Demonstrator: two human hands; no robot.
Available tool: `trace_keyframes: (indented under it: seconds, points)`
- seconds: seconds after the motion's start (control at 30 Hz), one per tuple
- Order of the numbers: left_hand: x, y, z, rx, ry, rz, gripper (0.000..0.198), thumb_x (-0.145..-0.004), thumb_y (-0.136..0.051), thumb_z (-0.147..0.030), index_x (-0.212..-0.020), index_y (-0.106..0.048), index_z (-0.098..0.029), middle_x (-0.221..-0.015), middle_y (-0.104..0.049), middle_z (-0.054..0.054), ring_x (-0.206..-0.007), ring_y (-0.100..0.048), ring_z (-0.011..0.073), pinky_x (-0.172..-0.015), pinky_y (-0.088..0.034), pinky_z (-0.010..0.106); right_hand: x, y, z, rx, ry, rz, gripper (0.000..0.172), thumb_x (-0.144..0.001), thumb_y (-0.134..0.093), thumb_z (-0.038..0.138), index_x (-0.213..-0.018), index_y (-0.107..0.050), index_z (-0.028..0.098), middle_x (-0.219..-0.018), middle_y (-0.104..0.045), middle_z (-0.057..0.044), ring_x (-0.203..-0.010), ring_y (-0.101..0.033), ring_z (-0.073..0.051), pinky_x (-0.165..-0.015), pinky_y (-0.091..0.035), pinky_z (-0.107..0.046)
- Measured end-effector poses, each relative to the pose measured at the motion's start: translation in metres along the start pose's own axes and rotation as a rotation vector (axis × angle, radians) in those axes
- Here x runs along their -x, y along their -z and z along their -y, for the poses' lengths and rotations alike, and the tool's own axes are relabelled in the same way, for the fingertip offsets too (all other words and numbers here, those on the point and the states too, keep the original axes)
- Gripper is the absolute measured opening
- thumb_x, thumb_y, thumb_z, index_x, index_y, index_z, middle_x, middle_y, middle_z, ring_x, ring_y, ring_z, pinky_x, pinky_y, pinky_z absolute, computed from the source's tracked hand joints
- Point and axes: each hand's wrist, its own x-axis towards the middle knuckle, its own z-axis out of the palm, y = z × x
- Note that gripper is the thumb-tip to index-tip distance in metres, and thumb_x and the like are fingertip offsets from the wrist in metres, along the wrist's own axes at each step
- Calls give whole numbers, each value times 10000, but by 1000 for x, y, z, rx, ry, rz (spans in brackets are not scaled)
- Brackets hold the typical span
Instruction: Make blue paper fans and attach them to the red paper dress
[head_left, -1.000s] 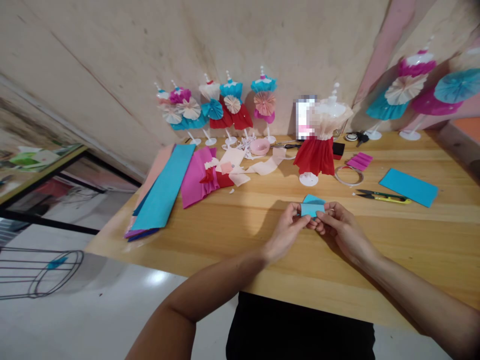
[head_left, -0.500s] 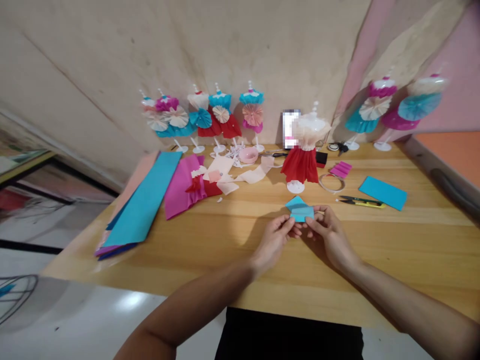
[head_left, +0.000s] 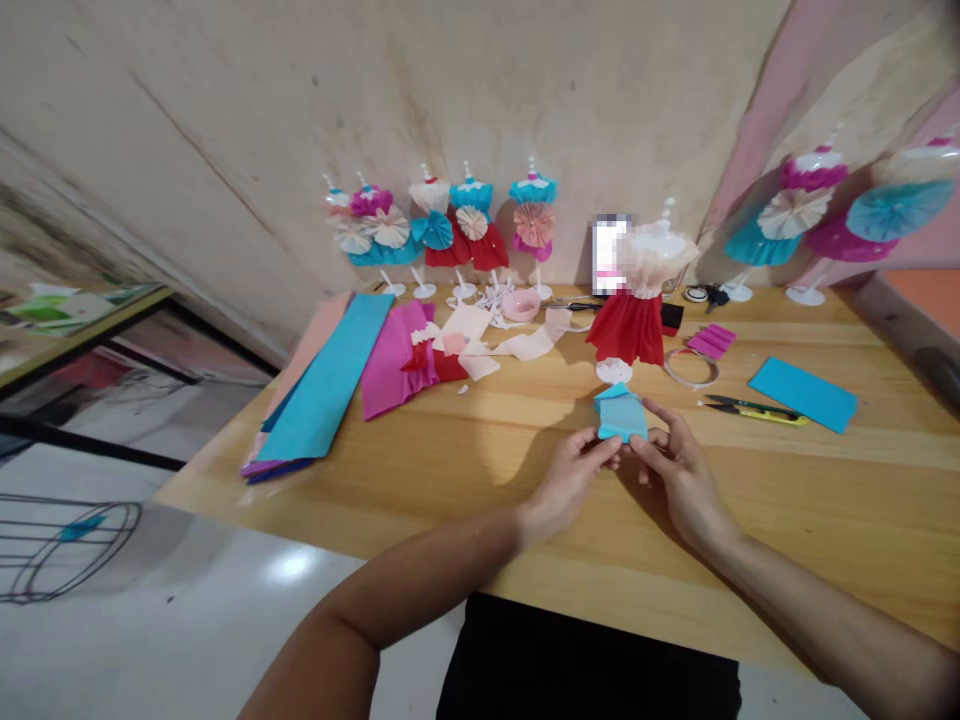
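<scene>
A small piece of blue crepe paper point(head_left: 622, 418), folded along its near edge, is held just above the table. My left hand point(head_left: 581, 470) pinches its lower left edge between thumb and fingers. At the lower right edge, my right hand point(head_left: 675, 465) grips it with the thumb, its index finger reaching along the side. Just behind the paper stands a small dress form point(head_left: 634, 330) in a cream top and red skirt. Yellow-handled thread snips point(head_left: 757, 410) and a flat blue paper rectangle point(head_left: 804, 393) lie to the right of my right hand.
Several dressed mini forms point(head_left: 472, 225) line the wall, with two more point(head_left: 802, 210) at the right. Long coloured paper sheets point(head_left: 330, 375) and magenta paper point(head_left: 397, 360) lie left. Behind are cream scraps point(head_left: 536, 335), a pink bowl point(head_left: 521, 305), a tape ring point(head_left: 691, 368) and a phone point(head_left: 611, 255).
The camera view has shifted, so the table items appear further right or left-side floor shows more. The blue paper has tilted, showing more of its face; both hands still hold it.
</scene>
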Motion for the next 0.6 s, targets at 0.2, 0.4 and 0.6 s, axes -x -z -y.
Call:
trace_keyframes:
  seconds: [0.2, 0.4, 0.6]
  points:
    - [1, 1, -2, 42, -6, 29, 259, -830, -705, -383, -932, -715, -145, -886, -664, 51, -764, -551, 108, -783, -409, 277, -3, 3, -4, -66, -49, -8, 497, -845, -691, 383, -1293, -480, 350, -750, -576, 54, -534, -452, -101, -561, -361, -285]
    - [-1, 2, 3, -60, -8, 6, 326, -773, -757, -391, -997, -706, -160, -962, -685, 71, -849, -596, 155, -830, -427, 315, -1, 1, -4, -19, -43, 2, 534, -837, -702, 416, -1310, -471, 324, -671, -547, 71, -543, -452, -112, -559, -352, -273]
    - [2, 4, 0, -100, -31, -5, 258, -797, -732, -378, -922, -717, -153, -878, -678, 50, -799, -567, 140, -797, -409, 291, -2, -2, -3, 12, -66, 77, 465, -887, -626, 464, -1300, -466, 320, -723, -585, 52, -545, -483, -104, -559, -377, -261]
